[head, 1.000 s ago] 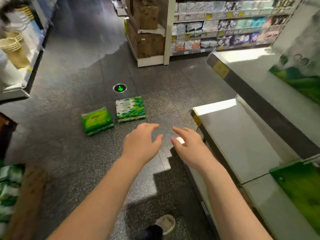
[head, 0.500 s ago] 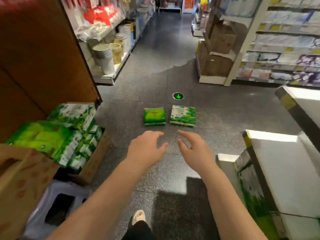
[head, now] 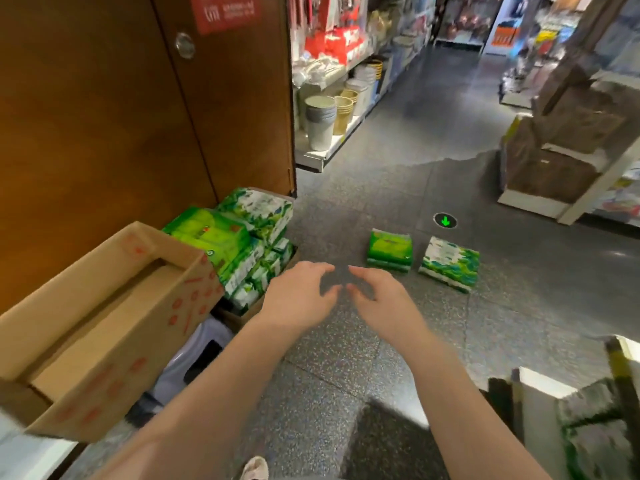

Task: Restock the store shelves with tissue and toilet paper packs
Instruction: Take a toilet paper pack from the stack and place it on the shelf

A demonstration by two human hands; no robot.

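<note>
On the aisle floor, head view: 2 packs, the green tissue pack (head: 390,250) and patterned pack (head: 449,263), lie ahead. The view has swung left, revealing the stock pile (head: 242,244). Left hand (head: 298,299) and right hand (head: 381,303) reach empty, fingers loosely spread; picking comes next.

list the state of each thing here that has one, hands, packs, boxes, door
left hand: open, empty
right hand: open, empty
green pack: flat on the floor, untouched
white-green pack: flat on the floor beside it, apart
stacked packs: piled in a carton by the door
cardboard box: open on top, tilted
wooden door: closed
</note>
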